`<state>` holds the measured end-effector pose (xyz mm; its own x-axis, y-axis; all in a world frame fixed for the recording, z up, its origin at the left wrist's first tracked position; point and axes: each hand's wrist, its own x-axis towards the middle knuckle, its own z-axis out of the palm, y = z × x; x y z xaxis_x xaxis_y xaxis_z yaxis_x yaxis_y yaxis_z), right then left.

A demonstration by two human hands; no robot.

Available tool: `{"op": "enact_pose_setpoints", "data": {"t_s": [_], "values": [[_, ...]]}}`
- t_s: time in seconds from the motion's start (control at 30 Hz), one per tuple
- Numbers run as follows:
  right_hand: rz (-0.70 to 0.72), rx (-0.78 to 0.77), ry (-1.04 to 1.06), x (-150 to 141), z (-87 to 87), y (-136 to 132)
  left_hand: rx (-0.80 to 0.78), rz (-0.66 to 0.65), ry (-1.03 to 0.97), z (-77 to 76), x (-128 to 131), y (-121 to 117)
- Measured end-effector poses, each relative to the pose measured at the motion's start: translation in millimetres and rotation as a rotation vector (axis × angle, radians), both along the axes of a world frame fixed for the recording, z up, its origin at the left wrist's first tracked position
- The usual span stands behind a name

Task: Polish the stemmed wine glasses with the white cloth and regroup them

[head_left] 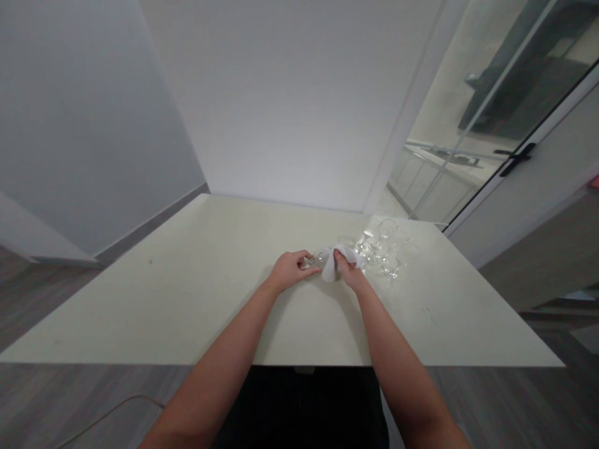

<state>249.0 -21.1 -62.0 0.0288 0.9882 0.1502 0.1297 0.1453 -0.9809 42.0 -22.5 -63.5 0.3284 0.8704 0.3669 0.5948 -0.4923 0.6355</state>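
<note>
My left hand point(291, 269) is closed around the stem end of a clear wine glass point(316, 260) that lies sideways above the white table point(187, 293). My right hand point(349, 272) is closed on a white cloth point(333, 262) that is wrapped over the bowl of that glass. Both hands meet near the middle of the table. Most of the glass is hidden by the cloth and my fingers.
Several clear wine glasses point(386, 246) stand in a group on the table just right of my hands. A white wall rises behind the table. A glass sliding door point(468, 125) with a black handle is at the right. A cable point(107, 411) lies on the wooden floor.
</note>
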Motion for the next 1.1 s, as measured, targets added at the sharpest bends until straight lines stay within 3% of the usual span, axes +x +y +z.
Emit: {"op": "enact_pose_setpoints", "data": {"t_s": [0.17, 0.43, 0.6, 0.77, 0.9, 1.0, 1.1], "values": [[-0.024, -0.207, 0.186, -2, -8.8, 4, -0.038, 0.002, -0.017, -0.7, 1, 0], [0.149, -0.167, 0.451, -3, -17.5, 13, -0.056, -0.026, -0.058, 1.9, 3, -1], [0.118, -0.159, 0.417, -1, -13.1, 10, -0.091, -0.07, -0.124, 5.9, 4, -3], [-0.125, -0.063, 0.22, 1, -4.0, 7, -0.14, -0.054, -0.218, 6.3, 5, 0], [-0.266, 0.041, 0.181, 2, 3.5, 6, -0.206, -0.009, -0.343, 6.8, 7, 1], [-0.224, 0.09, 0.198, 3, 0.5, 8, -0.295, 0.038, -0.565, 10.3, 10, 0], [-0.073, -0.029, 0.248, 1, -13.4, 11, -0.372, 0.053, -0.793, 13.5, 13, -1]]}}
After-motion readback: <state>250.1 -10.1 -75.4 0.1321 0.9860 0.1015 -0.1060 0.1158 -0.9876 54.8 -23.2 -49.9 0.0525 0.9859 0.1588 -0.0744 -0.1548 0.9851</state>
